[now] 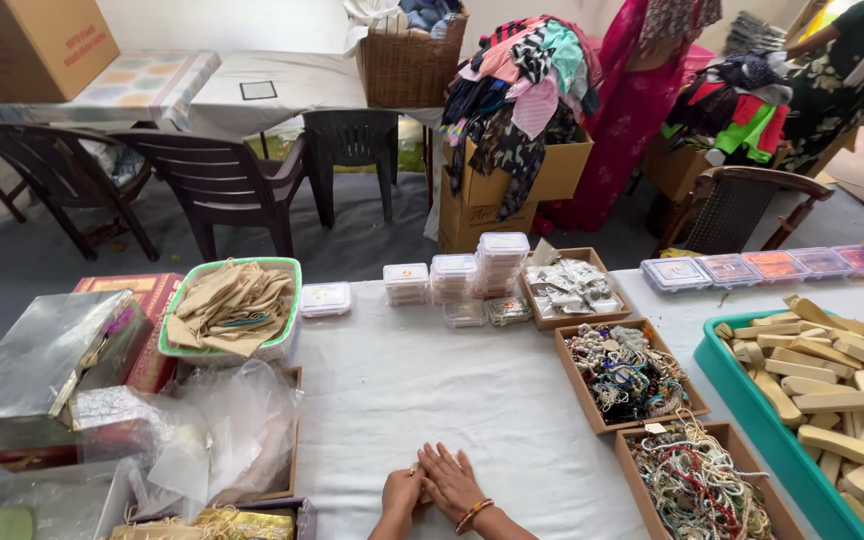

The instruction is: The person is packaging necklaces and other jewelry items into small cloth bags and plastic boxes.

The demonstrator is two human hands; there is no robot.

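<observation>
Bottom centre of frame: left hand (401,493) and right hand (451,480) pressed together on white tablecloth (422,390), fingers flat, covering small pale item (417,469); grip unclear. Risk: item slipping toward bead tray (624,372) lower right.

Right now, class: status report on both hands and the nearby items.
Left hand and right hand together on white tablecloth, pinching small pale item, unidentifiable. Bead trays right, apart.

I'm in a craft packing workroom: my white-clothed worktable (432,400) carries brown cardboard trays of beaded strings (624,375) at three o'clock, stacked clear plastic boxes (472,275) at twelve, and cardboard cartons heaped with colourful clothes (517,90) beyond.
</observation>
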